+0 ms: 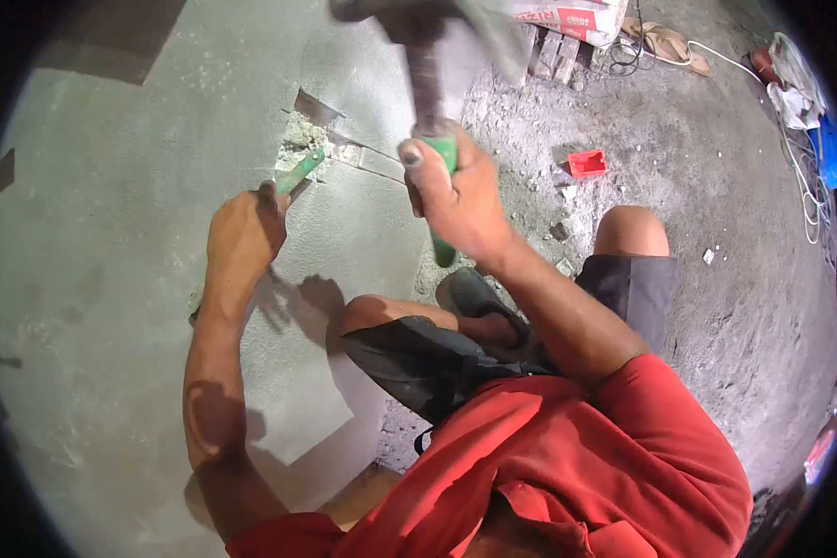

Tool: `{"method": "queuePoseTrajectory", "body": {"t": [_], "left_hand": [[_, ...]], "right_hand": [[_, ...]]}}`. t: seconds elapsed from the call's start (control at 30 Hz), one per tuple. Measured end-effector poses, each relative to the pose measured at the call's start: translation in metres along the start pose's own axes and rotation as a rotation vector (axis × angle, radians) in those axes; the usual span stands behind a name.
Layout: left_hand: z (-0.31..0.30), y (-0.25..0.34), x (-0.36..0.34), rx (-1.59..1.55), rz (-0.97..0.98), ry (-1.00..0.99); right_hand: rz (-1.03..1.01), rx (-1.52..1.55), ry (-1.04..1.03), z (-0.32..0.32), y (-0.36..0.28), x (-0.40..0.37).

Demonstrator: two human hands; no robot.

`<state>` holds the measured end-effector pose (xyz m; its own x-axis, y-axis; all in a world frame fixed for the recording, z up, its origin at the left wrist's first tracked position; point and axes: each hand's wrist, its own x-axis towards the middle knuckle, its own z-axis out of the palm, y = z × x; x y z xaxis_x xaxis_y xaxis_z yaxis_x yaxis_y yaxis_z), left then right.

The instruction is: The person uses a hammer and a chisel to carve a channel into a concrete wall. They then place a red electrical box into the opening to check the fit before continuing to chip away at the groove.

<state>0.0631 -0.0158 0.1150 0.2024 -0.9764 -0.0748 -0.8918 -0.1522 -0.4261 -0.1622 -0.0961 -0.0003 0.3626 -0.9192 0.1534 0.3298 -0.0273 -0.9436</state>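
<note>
My left hand (244,232) is closed around a green chisel (302,170), whose far end meets a rough, broken hole (299,135) in the grey plastered wall (158,214). Over to the right, my right hand (458,197) grips the green handle of a hammer (425,84). The hammer's head is raised at the top of the view and smeared by motion. Between the two hands, a dark line cut in the wall runs from the hole toward the right hand.
A small red box (587,164) lies on the dusty floor (716,325) among rubble. Behind it are a printed sack (577,19), wooden slats (556,56) and sandals (670,45). White cable (803,177) and a blue object (832,153) are at the far right.
</note>
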Motion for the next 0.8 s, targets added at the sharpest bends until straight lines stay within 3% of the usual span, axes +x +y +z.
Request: {"method": "queuePoseTrajectory", "body": {"t": [0.03,0.17,0.23,0.27,0.37,0.4,0.47,0.53,0.63,0.7,0.73,0.8], "left_hand": [[-0.002,0.000,0.000,-0.031,0.002,-0.006],[0.003,0.000,-0.002,0.026,-0.010,-0.013],[0.003,0.004,-0.003,0.072,-0.006,-0.003],[0.006,0.003,-0.005,0.067,-0.008,0.003],[0.016,0.002,-0.014,-0.011,-0.067,0.000],[0.018,0.001,-0.017,-0.004,-0.047,0.049],[0.018,0.001,-0.018,0.009,-0.023,0.104],[0.019,0.000,-0.021,-0.027,-0.007,0.125],[0.031,-0.003,-0.022,0.012,0.032,0.159],[0.049,-0.002,-0.028,0.045,0.027,0.165],[0.058,0.001,-0.024,0.039,0.025,0.190],[0.080,0.009,-0.044,-0.086,-0.184,0.186]], "right_hand": [[-0.083,-0.061,0.106,0.008,0.020,-0.004],[-0.035,-0.097,0.009,0.039,0.092,-0.018],[0.314,-0.290,-0.268,0.030,0.088,0.004],[0.310,-0.297,-0.268,0.026,0.088,0.004],[0.079,-0.249,-0.142,0.008,0.046,0.008],[0.087,-0.247,-0.151,0.005,0.027,0.007],[-0.031,0.044,0.038,0.002,-0.006,0.003],[-0.096,0.085,0.091,0.012,0.009,-0.007],[-0.180,-0.037,0.058,0.030,0.081,-0.021],[0.138,-0.563,-0.283,0.026,0.106,-0.011],[0.119,-0.578,-0.275,0.020,0.099,-0.002],[0.152,-0.435,-0.167,0.015,0.088,-0.010]]}}
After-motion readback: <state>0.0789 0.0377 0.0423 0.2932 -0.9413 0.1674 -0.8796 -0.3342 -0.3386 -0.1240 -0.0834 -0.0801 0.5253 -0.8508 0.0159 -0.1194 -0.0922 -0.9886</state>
